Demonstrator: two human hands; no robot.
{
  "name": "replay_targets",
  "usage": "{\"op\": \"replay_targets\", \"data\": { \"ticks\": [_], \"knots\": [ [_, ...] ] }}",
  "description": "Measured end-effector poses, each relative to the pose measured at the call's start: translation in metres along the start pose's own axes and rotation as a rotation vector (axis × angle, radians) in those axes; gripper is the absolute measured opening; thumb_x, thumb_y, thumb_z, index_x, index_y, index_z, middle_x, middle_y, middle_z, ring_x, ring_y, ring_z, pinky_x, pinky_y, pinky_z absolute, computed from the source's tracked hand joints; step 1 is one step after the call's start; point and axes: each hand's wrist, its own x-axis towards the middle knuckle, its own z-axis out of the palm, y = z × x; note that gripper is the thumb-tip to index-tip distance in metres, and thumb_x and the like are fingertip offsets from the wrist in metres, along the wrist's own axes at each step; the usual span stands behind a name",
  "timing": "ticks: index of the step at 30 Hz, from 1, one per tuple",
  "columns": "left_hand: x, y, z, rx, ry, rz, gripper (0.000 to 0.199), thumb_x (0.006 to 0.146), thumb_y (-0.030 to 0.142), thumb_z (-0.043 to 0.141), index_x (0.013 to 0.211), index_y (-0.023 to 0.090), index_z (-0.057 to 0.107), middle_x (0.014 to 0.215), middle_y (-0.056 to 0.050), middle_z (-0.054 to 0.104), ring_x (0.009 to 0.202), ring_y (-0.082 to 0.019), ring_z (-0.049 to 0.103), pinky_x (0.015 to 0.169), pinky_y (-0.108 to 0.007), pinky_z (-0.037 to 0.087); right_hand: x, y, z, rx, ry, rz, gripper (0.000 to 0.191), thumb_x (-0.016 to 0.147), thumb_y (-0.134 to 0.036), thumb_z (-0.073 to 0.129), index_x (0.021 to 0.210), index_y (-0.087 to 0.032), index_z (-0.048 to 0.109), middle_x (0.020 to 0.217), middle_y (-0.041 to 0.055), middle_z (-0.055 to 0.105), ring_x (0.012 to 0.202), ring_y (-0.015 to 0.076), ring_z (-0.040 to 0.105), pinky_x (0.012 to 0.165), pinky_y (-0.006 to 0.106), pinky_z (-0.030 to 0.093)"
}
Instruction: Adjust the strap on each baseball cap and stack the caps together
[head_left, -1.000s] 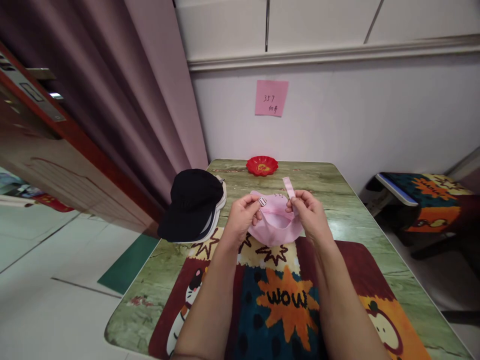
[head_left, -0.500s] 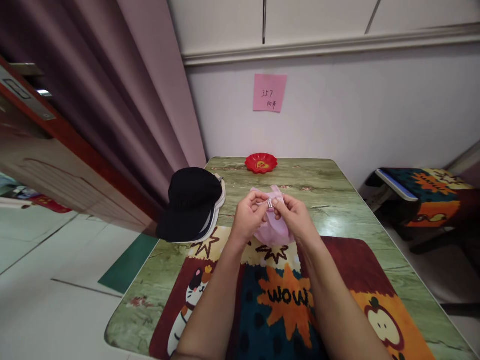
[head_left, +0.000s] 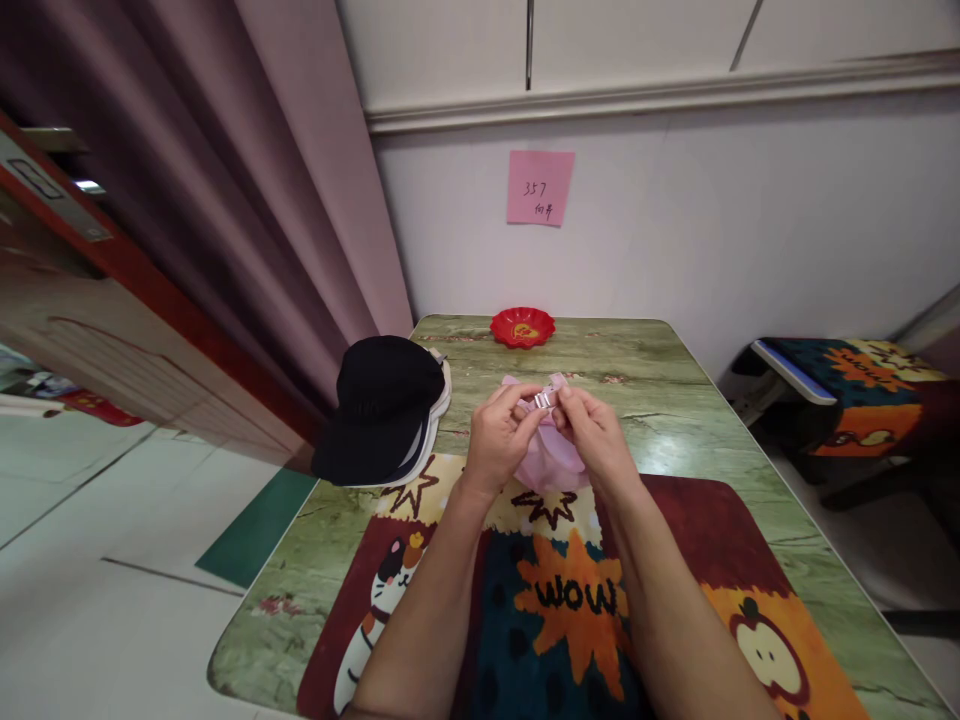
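A light pink cap [head_left: 553, 464] is between my hands, over the far edge of the patterned mat, partly covered by my fingers. My left hand [head_left: 496, 438] pinches a small silver metal buckle [head_left: 544, 399] on the cap's strap. With thumb and fingertips closed, my right hand [head_left: 600, 432] grips the strap end [head_left: 557, 380] just right of the buckle. To the left lies a stack of caps, a black cap [head_left: 384, 405] on top and paler brims showing beneath it.
A red scalloped dish [head_left: 523, 328] stands at the back of the green marbled table [head_left: 637, 350]. The printed mat [head_left: 517, 640] covers the front. A curtain [head_left: 322, 150] and door edge [head_left: 172, 290] flank the left; a mat-covered stool [head_left: 862, 390] stands right.
The buckle has tilted and shows more of its metal face. My right fingers have shifted slightly, and the strap end now sticks up beside the buckle.
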Motion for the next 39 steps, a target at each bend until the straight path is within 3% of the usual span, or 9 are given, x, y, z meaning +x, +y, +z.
{"op": "replay_targets", "data": {
  "ticks": [4, 6, 11, 17, 26, 32, 39],
  "knots": [
    [0.002, 0.000, -0.003, -0.298, 0.014, -0.256, 0.029, 0.080, 0.029, 0.073, 0.104, 0.016, 0.067, 0.065, 0.001, 0.065, 0.045, -0.009, 0.053, 0.048, -0.021, 0.043, -0.001, -0.005, -0.004, 0.039, 0.069, 0.009, 0.038, 0.088, -0.060, 0.059, 0.083, -0.022, 0.057, 0.056, -0.0060, 0.045, 0.051, 0.0109, 0.037, 0.050, 0.025, 0.028],
    [0.003, 0.001, -0.004, -0.425, 0.014, -0.312, 0.032, 0.076, 0.030, 0.076, 0.103, 0.015, 0.066, 0.063, 0.002, 0.065, 0.045, -0.009, 0.054, 0.047, -0.020, 0.043, -0.002, -0.008, -0.005, 0.003, 0.061, 0.012, 0.034, 0.087, -0.054, 0.062, 0.079, -0.021, 0.059, 0.057, -0.0050, 0.048, 0.052, 0.0107, 0.040, 0.051, 0.025, 0.030],
    [0.005, 0.003, -0.003, -0.556, -0.025, -0.338, 0.033, 0.072, 0.028, 0.079, 0.099, 0.014, 0.068, 0.062, 0.001, 0.065, 0.047, -0.008, 0.055, 0.046, -0.019, 0.043, -0.003, -0.013, -0.002, -0.043, 0.039, 0.054, 0.033, 0.083, -0.041, 0.062, 0.060, -0.021, 0.051, 0.053, -0.0042, 0.047, 0.050, 0.0098, 0.039, 0.052, 0.025, 0.030],
    [0.004, 0.005, -0.001, -0.619, -0.046, -0.362, 0.032, 0.068, 0.024, 0.081, 0.095, 0.014, 0.069, 0.070, -0.001, 0.068, 0.050, -0.008, 0.057, 0.045, -0.019, 0.042, -0.004, -0.013, 0.001, 0.029, 0.032, 0.122, 0.036, 0.079, -0.048, 0.066, 0.061, -0.020, 0.053, 0.052, -0.0064, 0.041, 0.048, 0.0087, 0.033, 0.048, 0.025, 0.025],
    [0.003, 0.007, 0.000, -0.650, -0.088, -0.383, 0.030, 0.071, 0.024, 0.080, 0.097, 0.014, 0.069, 0.061, 0.001, 0.065, 0.047, -0.007, 0.053, 0.046, -0.019, 0.040, -0.005, -0.015, 0.000, 0.067, 0.051, 0.160, 0.038, 0.076, -0.052, 0.070, 0.061, -0.021, 0.053, 0.050, -0.0067, 0.039, 0.046, 0.0088, 0.030, 0.047, 0.025, 0.024],
    [0.002, 0.006, 0.001, -0.643, -0.077, -0.389, 0.032, 0.069, 0.024, 0.081, 0.097, 0.013, 0.070, 0.070, -0.001, 0.068, 0.052, -0.008, 0.057, 0.046, -0.019, 0.041, -0.005, -0.013, 0.000, 0.051, 0.003, 0.149, 0.040, 0.077, -0.054, 0.069, 0.062, -0.021, 0.053, 0.051, -0.0065, 0.037, 0.047, 0.0087, 0.028, 0.047, 0.026, 0.021],
    [0.003, 0.001, -0.001, -0.665, -0.118, -0.384, 0.033, 0.072, 0.025, 0.080, 0.101, 0.012, 0.070, 0.060, 0.000, 0.065, 0.046, -0.008, 0.053, 0.043, -0.018, 0.039, -0.005, -0.012, -0.003, 0.018, -0.038, 0.104, 0.040, 0.079, -0.054, 0.070, 0.064, -0.020, 0.056, 0.057, -0.0047, 0.043, 0.051, 0.0089, 0.032, 0.049, 0.025, 0.023]
  ]
}}
